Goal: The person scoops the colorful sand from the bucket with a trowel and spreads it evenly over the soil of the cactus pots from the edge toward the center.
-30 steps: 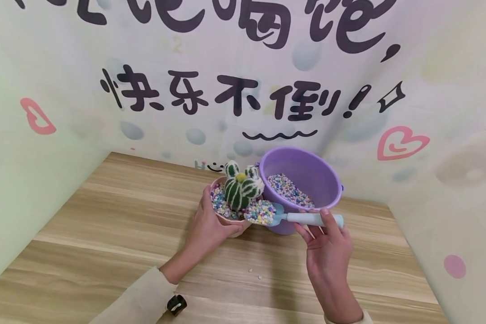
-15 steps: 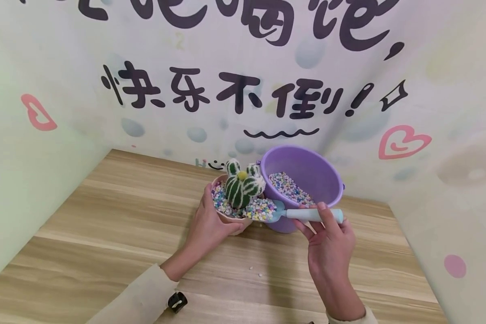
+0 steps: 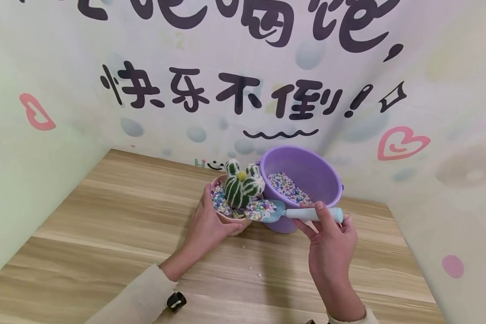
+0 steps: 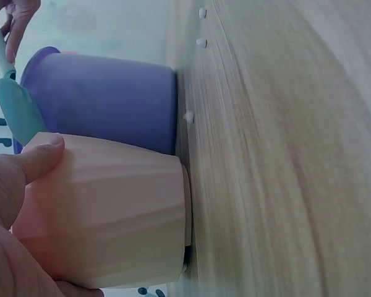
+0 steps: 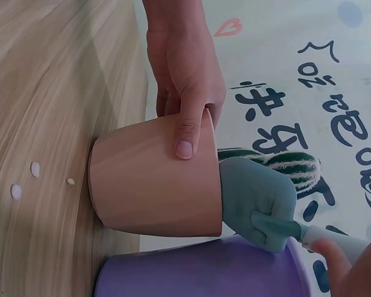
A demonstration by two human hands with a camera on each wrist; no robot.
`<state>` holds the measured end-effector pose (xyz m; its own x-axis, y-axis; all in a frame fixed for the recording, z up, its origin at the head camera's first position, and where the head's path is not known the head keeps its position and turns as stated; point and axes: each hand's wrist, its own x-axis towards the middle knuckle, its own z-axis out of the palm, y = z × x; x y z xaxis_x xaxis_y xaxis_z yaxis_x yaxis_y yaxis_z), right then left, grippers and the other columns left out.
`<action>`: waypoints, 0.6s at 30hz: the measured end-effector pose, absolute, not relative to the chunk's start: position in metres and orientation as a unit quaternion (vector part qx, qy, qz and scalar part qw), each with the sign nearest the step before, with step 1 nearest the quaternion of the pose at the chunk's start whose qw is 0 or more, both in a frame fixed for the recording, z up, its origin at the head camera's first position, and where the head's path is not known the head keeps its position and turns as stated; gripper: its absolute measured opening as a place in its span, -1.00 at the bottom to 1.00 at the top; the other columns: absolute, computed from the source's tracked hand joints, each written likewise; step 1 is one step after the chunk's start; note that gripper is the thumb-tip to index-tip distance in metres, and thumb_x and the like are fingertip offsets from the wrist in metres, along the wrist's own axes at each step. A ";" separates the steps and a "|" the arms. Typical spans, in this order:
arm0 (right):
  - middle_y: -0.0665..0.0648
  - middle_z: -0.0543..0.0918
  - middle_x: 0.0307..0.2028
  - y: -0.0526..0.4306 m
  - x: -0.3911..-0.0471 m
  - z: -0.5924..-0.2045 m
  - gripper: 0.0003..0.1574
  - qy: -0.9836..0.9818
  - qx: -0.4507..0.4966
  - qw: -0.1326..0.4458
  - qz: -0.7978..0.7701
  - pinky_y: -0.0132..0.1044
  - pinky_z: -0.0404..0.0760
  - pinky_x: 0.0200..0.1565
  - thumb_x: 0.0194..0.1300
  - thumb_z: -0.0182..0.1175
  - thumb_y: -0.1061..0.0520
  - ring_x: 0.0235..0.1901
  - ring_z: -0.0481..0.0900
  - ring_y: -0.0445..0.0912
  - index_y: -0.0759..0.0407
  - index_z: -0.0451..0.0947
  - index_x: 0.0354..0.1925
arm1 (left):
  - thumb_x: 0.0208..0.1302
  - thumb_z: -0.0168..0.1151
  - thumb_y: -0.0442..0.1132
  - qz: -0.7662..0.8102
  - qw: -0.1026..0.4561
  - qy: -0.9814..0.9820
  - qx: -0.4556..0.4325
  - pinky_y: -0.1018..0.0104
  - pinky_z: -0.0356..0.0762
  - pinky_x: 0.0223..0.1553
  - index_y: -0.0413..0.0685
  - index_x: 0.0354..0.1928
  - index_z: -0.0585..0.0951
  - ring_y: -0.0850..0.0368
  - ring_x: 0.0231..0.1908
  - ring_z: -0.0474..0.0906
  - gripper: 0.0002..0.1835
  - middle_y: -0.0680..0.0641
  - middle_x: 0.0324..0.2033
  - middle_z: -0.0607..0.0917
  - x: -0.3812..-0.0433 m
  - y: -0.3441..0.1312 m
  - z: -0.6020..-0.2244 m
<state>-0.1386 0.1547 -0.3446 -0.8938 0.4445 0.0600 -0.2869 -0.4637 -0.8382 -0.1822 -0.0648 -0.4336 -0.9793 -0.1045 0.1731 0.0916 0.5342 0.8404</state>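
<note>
A pinkish flowerpot (image 5: 154, 179) holds a green knitted-looking cactus (image 3: 238, 193) with white stripes and a yellow tuft, set among multicoloured pebbles (image 3: 222, 202). My left hand (image 3: 206, 220) grips the pot from its left side, thumb along the near wall just below the rim. In my right hand (image 3: 332, 243) is the pale handle of a small blue trowel (image 3: 308, 214), pinched between thumb and fingers. The trowel's blade (image 5: 260, 198), loaded with pebbles, rests over the pot's right rim beside the cactus.
A purple bucket (image 3: 303, 157) with pebbles inside stands right behind the pot and trowel. Several white pebbles (image 3: 250, 268) lie on the wooden table (image 3: 105, 216) in front of the pot. A printed backdrop (image 3: 210, 54) rises behind the table.
The heap on the trowel has become a little smaller, and its blade has tipped slightly toward the pot. One more pebble lies on the table. The left hand keeps its grip.
</note>
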 end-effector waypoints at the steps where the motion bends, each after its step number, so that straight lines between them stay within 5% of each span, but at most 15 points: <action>1: 0.19 0.69 -0.39 0.154 -0.138 -0.344 -0.67 -0.474 -0.080 0.219 0.849 0.04 0.69 -0.33 0.22 0.33 0.26 -0.39 0.75 0.02 0.30 0.32 -0.28 | -0.40 0.70 0.05 -0.483 0.101 -0.870 0.003 -0.15 0.28 0.30 -0.02 0.51 -0.11 -0.25 0.32 0.27 0.46 -0.31 0.37 0.27 -0.182 -0.065 -0.434; 18: 0.28 0.70 -0.38 0.154 -0.135 -0.346 -0.61 -0.482 -0.038 0.246 0.840 0.06 0.68 -0.35 0.22 0.31 0.31 -0.32 0.75 0.08 0.28 0.23 -0.41 | -0.39 0.67 0.14 -0.475 0.100 -0.874 0.007 -0.17 0.24 0.31 -0.02 0.52 -0.13 -0.26 0.35 0.21 0.48 -0.32 0.39 0.23 -0.183 -0.065 -0.434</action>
